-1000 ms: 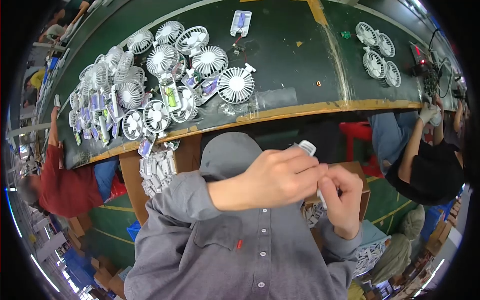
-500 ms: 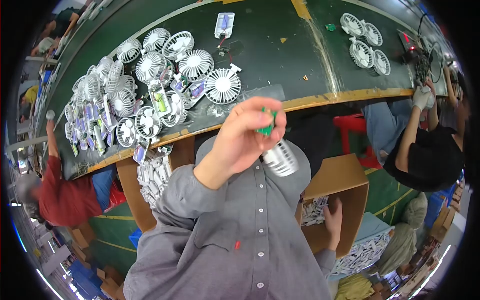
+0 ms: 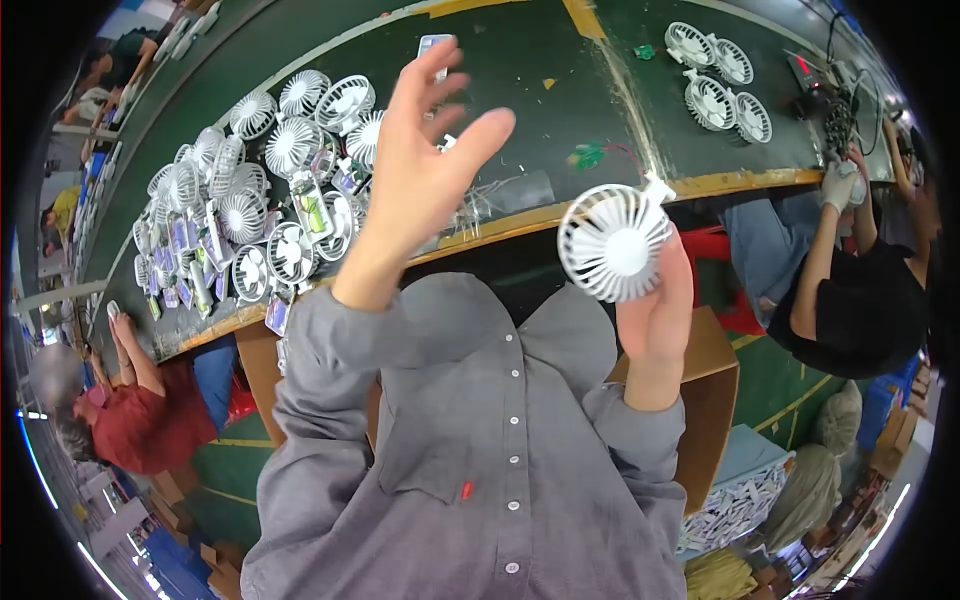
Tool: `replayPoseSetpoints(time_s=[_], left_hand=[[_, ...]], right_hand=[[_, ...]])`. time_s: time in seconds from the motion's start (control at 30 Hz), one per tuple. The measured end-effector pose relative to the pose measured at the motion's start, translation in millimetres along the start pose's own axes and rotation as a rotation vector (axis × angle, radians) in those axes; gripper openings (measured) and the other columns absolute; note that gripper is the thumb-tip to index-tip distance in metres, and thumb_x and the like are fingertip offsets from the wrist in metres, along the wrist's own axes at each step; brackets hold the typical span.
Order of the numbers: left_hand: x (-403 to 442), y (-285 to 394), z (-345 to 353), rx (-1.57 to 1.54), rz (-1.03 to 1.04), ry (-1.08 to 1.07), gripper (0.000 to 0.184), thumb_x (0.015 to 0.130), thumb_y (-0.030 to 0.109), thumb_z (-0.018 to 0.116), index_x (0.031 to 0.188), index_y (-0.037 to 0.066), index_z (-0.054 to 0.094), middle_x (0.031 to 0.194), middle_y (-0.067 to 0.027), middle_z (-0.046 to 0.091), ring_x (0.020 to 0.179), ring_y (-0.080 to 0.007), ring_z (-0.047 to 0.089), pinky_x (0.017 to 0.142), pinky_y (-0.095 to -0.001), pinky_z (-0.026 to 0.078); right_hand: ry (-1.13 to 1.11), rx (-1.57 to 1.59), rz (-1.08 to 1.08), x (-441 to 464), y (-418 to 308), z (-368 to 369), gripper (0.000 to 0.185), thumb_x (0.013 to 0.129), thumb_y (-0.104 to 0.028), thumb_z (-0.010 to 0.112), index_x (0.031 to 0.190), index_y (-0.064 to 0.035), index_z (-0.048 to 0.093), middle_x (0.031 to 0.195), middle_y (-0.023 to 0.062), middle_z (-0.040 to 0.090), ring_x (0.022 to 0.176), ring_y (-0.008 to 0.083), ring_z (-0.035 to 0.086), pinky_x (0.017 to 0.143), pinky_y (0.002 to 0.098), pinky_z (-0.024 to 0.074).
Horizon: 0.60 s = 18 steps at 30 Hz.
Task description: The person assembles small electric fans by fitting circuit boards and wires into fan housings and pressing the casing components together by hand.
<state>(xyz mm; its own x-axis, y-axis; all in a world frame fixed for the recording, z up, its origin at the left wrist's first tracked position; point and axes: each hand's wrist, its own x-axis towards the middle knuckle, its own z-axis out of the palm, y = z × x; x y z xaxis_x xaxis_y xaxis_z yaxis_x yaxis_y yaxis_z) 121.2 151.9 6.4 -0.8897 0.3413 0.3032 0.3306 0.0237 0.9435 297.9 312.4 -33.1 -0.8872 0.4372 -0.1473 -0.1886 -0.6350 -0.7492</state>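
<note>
My left hand (image 3: pixel 415 165) is raised over the near part of the bench, fingers spread and slightly blurred, with nothing in it. Behind its fingertips a white casing (image 3: pixel 436 44) is partly covered. In my right hand (image 3: pixel 660 305), at the bench's front edge, is a white fan head (image 3: pixel 615 243) with a round ribbed grille. A small green circuit board (image 3: pixel 588 156) appears joined to it by thin red wires, over the bench top. To the left of my left hand lies a heap of white fan heads (image 3: pixel 240 215), mixed with casings holding purple and green parts.
Several fan heads (image 3: pixel 710 102) lie at the bench's right, near a small green board (image 3: pixel 645 52) and dark cables (image 3: pixel 842 125). A cardboard box (image 3: pixel 708 375) stands below my right arm, beside a bin of white parts (image 3: pixel 735 500). Co-workers sit on both sides.
The fan head with the green board has passed from my left hand to my right, which has come up from the cardboard box. My left hand has opened and moved up and left over the bench.
</note>
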Motion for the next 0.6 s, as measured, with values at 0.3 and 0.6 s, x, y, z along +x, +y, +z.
replayPoseSetpoints(time_s=[0.3, 0.6], left_hand=[[-15.8, -75.6, -45.5, 1.179, 0.142, -0.400, 0.080, 0.068, 0.041, 0.081, 0.134, 0.007, 0.053, 0.126, -0.0134, 0.060, 0.128, -0.0342, 0.048, 0.113, -0.0581, 0.027], [-11.2, -65.1, -56.0, 0.680, 0.084, -0.224, 0.057, 0.081, 0.023, 0.073, 0.131, 0.003, 0.054, 0.113, -0.0139, 0.062, 0.106, -0.0279, 0.060, 0.096, -0.0388, 0.046]], right_hand=[[0.143, 0.062, 0.013, 70.4, -18.0, -47.5, 0.050, 0.107, -0.034, 0.036, 0.143, 0.0006, 0.040, 0.141, 0.0158, 0.051, 0.126, 0.0296, 0.054, 0.106, 0.0463, 0.0445], [0.054, -1.736, -0.748, 176.2, -21.0, -98.7, 0.020, 0.093, -0.017, 0.062, 0.103, -0.0007, 0.056, 0.101, 0.0178, 0.057, 0.094, 0.0375, 0.056, 0.084, 0.0418, 0.0453]])
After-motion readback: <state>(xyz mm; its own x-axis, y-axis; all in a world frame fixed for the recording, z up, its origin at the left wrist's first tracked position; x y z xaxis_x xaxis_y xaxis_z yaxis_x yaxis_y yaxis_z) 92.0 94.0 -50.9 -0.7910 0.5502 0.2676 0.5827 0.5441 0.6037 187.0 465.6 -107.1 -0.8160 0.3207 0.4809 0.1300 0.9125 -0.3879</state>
